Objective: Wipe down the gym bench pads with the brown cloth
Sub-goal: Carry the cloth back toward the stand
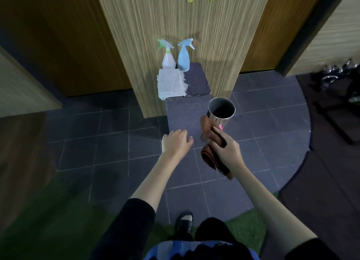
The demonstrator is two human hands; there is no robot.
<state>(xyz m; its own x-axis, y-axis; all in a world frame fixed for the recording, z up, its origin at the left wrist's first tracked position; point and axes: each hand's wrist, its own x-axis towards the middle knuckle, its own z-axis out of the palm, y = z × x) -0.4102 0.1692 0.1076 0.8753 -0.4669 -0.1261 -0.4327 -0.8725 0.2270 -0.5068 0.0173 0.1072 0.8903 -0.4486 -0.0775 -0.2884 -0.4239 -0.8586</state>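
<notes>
Striped top point(196, 249) at frame bottom, person standing on tiled floor point(109, 135). Wood cabinet point(194, 26) ahead, grey block point(196, 80) against it. No bench pad in view that I can identify.

Left hand point(175, 143): fingers relaxed, holding nothing, hovering in front of the block. Right hand point(228, 150): fingers wrapped round the brown cloth point(209, 156), just beside the metal cup point(219, 121).

Cloth is a bunched roll. Its long axis runs from far-left at the cup to near-right below the wrist. Far end lies against the cup wall; near end hangs loose.

Risks:
- far end could drag the cup over when lifted
- loose tail could slip out of the grip
- bunched roll gives poor wiping contact; likely needs unfolding
</notes>
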